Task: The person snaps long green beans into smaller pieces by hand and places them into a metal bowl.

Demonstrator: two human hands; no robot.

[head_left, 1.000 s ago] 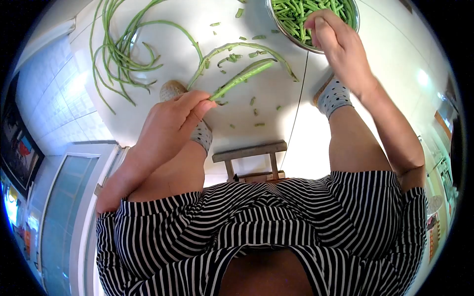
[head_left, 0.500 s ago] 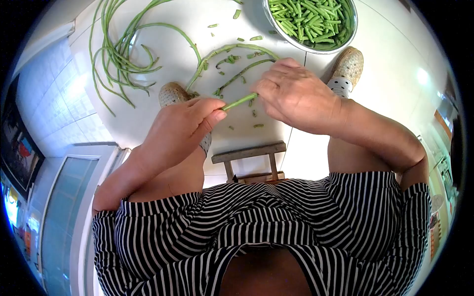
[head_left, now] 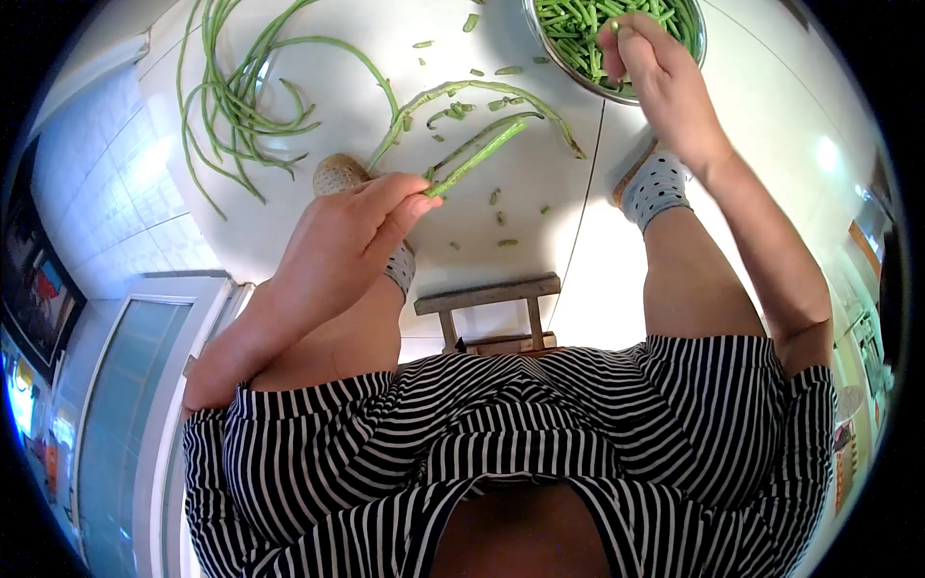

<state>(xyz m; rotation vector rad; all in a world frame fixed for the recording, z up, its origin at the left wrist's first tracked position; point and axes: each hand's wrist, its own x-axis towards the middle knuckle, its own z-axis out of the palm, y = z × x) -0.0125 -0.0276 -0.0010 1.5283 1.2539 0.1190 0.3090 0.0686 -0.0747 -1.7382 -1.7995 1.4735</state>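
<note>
My left hand (head_left: 342, 241) is closed, pinching a length of green long bean (head_left: 487, 152) between thumb and forefinger; the bean points up and to the right. Over the near rim of the metal bowl (head_left: 628, 97) is my right hand (head_left: 665, 82), its fingers pressed together. A small green tip of a bean piece (head_left: 615, 27) shows at those fingers, the rest being hidden. Cut green bean pieces (head_left: 568, 39) fill the bowl.
A tangle of whole long beans (head_left: 217, 116) lies on the pale tiled floor at upper left. Longer beans (head_left: 462, 87) and small scraps (head_left: 501, 218) are scattered between my feet. A low wooden stool (head_left: 487, 294) stands close to me.
My right hand has moved up and right, away from my left hand, to the bowl. The bean in my left hand now has a free end. My left hand has barely moved.
</note>
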